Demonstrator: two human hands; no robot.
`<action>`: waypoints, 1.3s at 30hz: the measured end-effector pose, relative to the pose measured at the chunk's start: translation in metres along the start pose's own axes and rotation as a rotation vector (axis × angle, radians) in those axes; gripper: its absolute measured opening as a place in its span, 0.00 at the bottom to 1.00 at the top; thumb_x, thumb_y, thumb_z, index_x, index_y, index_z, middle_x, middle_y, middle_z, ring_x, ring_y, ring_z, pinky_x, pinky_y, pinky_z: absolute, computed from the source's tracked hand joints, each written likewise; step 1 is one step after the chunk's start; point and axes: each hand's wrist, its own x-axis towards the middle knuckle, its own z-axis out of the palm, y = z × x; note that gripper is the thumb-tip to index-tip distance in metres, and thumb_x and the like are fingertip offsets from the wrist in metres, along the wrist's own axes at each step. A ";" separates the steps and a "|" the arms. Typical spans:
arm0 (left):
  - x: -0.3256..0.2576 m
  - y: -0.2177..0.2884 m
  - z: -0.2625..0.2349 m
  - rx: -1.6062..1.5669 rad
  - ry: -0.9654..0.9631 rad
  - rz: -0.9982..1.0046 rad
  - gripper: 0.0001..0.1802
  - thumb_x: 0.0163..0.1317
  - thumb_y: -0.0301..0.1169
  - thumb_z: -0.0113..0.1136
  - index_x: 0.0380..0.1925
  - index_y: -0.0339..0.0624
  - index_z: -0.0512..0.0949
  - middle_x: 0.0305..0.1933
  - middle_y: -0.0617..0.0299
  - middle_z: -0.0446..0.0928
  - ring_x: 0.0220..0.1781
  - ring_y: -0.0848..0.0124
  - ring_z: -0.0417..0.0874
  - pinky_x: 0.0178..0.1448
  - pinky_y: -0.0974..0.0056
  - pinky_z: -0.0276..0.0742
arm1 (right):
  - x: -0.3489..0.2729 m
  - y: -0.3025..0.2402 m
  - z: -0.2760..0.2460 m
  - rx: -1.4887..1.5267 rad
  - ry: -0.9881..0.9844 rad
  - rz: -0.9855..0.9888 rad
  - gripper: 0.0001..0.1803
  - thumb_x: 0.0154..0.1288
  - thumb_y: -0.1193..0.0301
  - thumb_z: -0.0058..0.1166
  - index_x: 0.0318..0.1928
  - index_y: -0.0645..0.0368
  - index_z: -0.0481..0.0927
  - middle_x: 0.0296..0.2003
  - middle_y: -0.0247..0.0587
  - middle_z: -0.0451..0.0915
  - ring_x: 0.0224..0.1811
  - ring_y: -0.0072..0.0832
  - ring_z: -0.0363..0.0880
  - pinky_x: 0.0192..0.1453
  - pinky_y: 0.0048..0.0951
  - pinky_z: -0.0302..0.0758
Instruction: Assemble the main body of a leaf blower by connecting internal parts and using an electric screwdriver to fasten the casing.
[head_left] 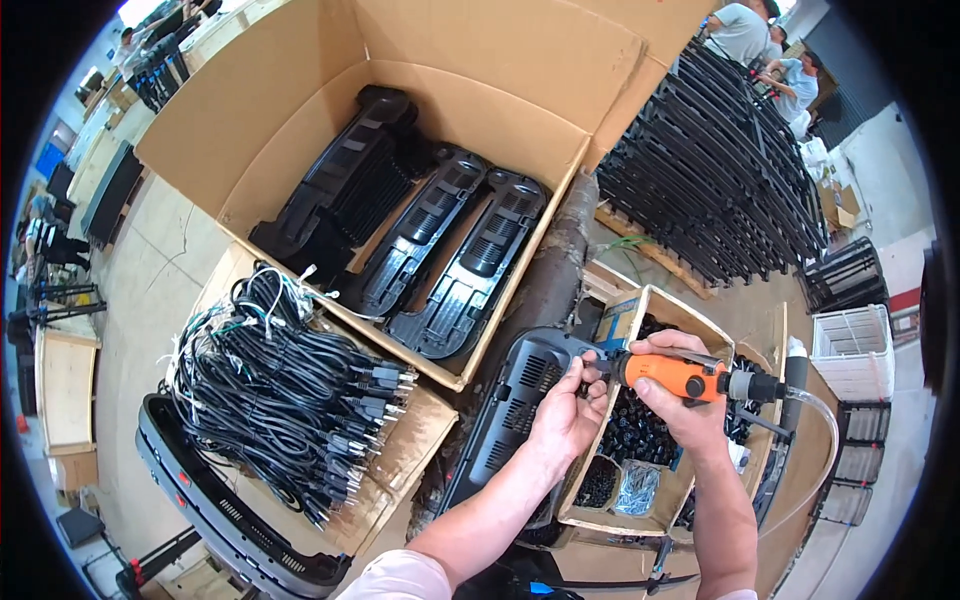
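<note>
Black vented plastic panel [520, 400], likely light and stiff, just below the large cardboard box [300, 100]; left hand [565, 415], fingers curled, pinches its upper edge, while right hand [680, 400] is wrapped closed around an orange pneumatic screwdriver [680, 378] at that edge.

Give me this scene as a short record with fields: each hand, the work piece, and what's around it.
left hand: steadies the black vented panel near the tool tip
right hand: grips an orange power screwdriver with a clear hose
behind: large cardboard box holding similar black panels
left side: bundled black power cords on cardboard
below tool: wooden tray of small black parts
</note>
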 end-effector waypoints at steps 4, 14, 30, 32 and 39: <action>0.001 0.005 0.001 0.062 -0.023 0.085 0.17 0.83 0.44 0.51 0.57 0.43 0.76 0.37 0.66 0.77 0.34 0.72 0.75 0.39 0.67 0.74 | 0.011 -0.002 0.014 -0.005 0.007 0.018 0.28 0.62 0.80 0.71 0.61 0.62 0.76 0.55 0.46 0.85 0.59 0.31 0.84 0.67 0.36 0.80; -0.035 -0.005 -0.021 0.524 0.025 0.168 0.17 0.85 0.40 0.44 0.51 0.38 0.77 0.48 0.56 0.83 0.45 0.69 0.85 0.49 0.63 0.83 | 0.041 0.014 0.027 -0.048 0.043 -0.013 0.25 0.65 0.78 0.69 0.61 0.63 0.77 0.54 0.45 0.85 0.56 0.27 0.84 0.64 0.32 0.81; -0.064 0.039 0.027 0.950 0.089 0.419 0.13 0.82 0.37 0.50 0.50 0.41 0.80 0.30 0.73 0.71 0.26 0.82 0.69 0.27 0.75 0.61 | 0.060 0.033 0.044 -0.203 -0.063 0.043 0.21 0.65 0.76 0.68 0.57 0.60 0.79 0.51 0.41 0.86 0.56 0.26 0.84 0.62 0.33 0.81; -0.064 0.060 0.072 1.044 0.073 0.514 0.12 0.80 0.33 0.50 0.50 0.41 0.81 0.26 0.74 0.68 0.24 0.83 0.65 0.26 0.76 0.58 | 0.064 0.029 0.044 -0.148 -0.055 0.072 0.21 0.64 0.74 0.70 0.56 0.60 0.80 0.50 0.40 0.87 0.54 0.25 0.84 0.61 0.32 0.81; -0.042 0.070 0.160 1.750 -0.257 0.849 0.16 0.78 0.35 0.56 0.57 0.40 0.85 0.42 0.63 0.86 0.40 0.78 0.83 0.48 0.70 0.79 | 0.073 0.032 0.038 -0.270 -0.017 0.053 0.16 0.55 0.70 0.73 0.44 0.59 0.86 0.38 0.36 0.87 0.41 0.24 0.85 0.49 0.31 0.81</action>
